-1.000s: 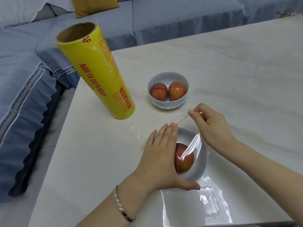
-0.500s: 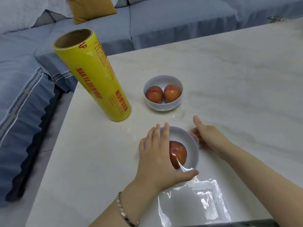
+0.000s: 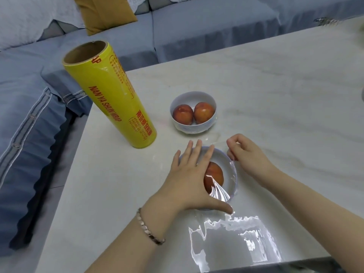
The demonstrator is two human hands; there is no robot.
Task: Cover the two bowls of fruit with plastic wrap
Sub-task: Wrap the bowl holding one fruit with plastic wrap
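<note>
On the near part of the table (image 3: 275, 85), the near bowl (image 3: 233, 174) with one red fruit (image 3: 215, 175) stood under both hands. The left hand (image 3: 189, 180) lay flat over its left half, fingers straight and thumb spread to the near rim, so it was open and pressing. The right hand (image 3: 249, 157), at the far right rim, pinched an edge of the film (image 3: 236, 243) with curled fingers. Much film lay loose and wrinkled on the table, near to the bowl, and a twisted fold crossed the fruit.

To do this step well, I think the right hand should pull the edge outward and down, gently, until the fold opens, while the left hand holds the bowl against sliding. Then the loose near part should be smoothed under the rim. Such thin film probably sticks to itself, so slow pulling is better.

The far bowl (image 3: 192, 129), with two fruits, stood just beyond. I could not tell if film lay on it. At the left, the yellow roll (image 3: 110, 95) stood on end, and its red letters read "NAN YA SHUN WRAP". Red Chinese characters were below, and the fine print was too small to read.
</note>
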